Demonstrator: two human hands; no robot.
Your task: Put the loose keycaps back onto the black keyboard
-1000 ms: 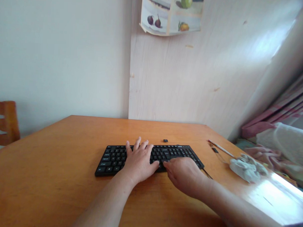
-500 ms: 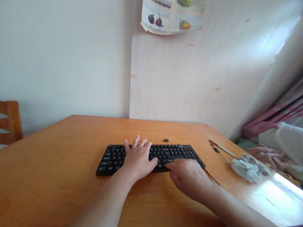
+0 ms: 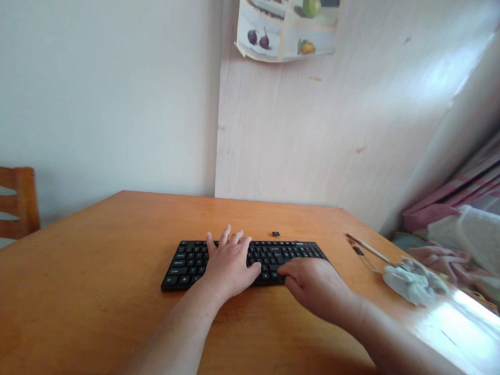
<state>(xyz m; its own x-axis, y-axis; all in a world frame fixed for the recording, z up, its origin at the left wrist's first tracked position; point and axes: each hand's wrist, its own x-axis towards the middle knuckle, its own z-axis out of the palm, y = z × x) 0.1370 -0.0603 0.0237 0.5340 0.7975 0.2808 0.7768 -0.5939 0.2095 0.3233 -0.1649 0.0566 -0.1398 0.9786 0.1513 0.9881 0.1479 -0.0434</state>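
Covering black keyboard (image 3: 185,264) keys: left hand (image 3: 228,266) spread, empty; right hand (image 3: 316,285) half-curled, grasp hidden.

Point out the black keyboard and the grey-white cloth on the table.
Black plastic keyboard (image 3: 182,271): head view, on its left-end keys.
Crumpled grey-white cloth (image 3: 411,282): head view, on its middle.

A brown wood table (image 3: 109,226) stands against a pale wall (image 3: 105,95). A light board (image 3: 276,134) with small marks covers part of the wall. Fruit pictures (image 3: 288,30) hang up high. A wooden chair (image 3: 26,201) is at the left. Bright light shines on the table's right side, near a pink curtain (image 3: 464,173).
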